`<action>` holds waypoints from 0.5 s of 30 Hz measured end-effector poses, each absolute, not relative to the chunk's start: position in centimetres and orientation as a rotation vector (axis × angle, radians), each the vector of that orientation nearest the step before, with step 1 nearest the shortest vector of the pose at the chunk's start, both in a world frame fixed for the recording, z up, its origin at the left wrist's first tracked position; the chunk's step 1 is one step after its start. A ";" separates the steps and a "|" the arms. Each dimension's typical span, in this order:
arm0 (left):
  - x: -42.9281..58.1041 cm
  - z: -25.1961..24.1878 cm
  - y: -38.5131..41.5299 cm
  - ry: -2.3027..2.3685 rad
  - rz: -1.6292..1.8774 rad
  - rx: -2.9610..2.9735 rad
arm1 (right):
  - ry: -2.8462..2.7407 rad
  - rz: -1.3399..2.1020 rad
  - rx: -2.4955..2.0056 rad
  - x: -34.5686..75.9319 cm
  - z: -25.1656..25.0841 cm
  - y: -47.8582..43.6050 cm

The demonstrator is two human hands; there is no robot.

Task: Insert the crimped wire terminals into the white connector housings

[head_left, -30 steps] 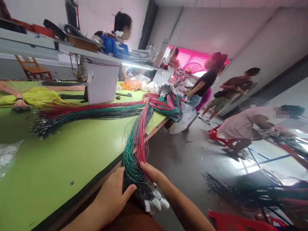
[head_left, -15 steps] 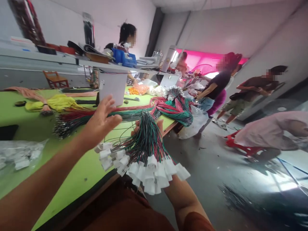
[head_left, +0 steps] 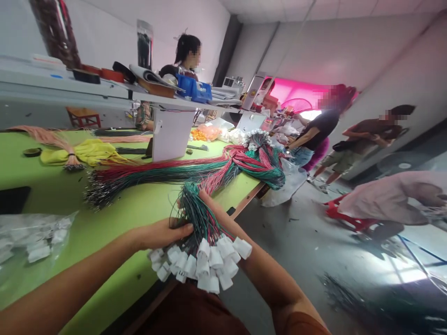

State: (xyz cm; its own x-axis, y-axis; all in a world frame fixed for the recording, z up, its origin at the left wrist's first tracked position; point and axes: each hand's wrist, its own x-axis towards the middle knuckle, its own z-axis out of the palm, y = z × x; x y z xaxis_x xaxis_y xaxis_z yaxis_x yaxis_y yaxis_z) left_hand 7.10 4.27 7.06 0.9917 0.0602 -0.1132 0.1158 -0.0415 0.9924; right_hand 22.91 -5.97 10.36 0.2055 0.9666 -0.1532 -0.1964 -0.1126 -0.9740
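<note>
A thick bundle of thin black, green and red wires (head_left: pixel 199 215) hangs over the table's near edge, bent at its top. White plastic connectors (head_left: pixel 209 263) cluster at its lower end, towards my body. My right hand (head_left: pixel 211 207) is wrapped round the far and right side of the bundle, its fingers largely hidden by the wires. From the left, my left hand (head_left: pixel 167 233) grips the same bundle, thumb across the front and the other fingers behind it. Longer red, green and black wires (head_left: pixel 164 173) lie across the table beyond both hands.
On the green table (head_left: pixel 115 246) lie a bag of white connectors (head_left: pixel 38 242), a yellow bundle (head_left: pixel 92 152) and a pink wire bundle (head_left: pixel 52 139). A shelf (head_left: pixel 122 90) with blue bins (head_left: pixel 193 88) runs above. Several people stand or sit beyond and to the right.
My left hand has come down from its raised, open position above the table and closed on the wire bundle. The bundle's top has shifted left and lower, with the right hand still on it.
</note>
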 end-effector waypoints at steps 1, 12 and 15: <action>7.2 6.6 3.6 0.145 -0.033 1.616 | -0.827 1.224 -1.315 23.2 10.4 -6.6; 4.0 4.1 -2.3 -0.042 0.014 1.819 | -0.640 1.495 -1.259 21.9 4.4 -16.1; 2.3 2.2 -2.7 0.105 -0.075 1.828 | -0.557 1.467 -1.266 21.7 2.8 -17.0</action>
State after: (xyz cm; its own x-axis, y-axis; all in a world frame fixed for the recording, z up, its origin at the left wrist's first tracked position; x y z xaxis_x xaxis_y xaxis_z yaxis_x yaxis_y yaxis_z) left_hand 2.26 -2.74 2.20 0.9938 0.0322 -0.1067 0.1114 -0.2543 0.9607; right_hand 21.73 -16.98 2.83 0.1331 0.9048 -0.4045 -0.4084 -0.3217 -0.8542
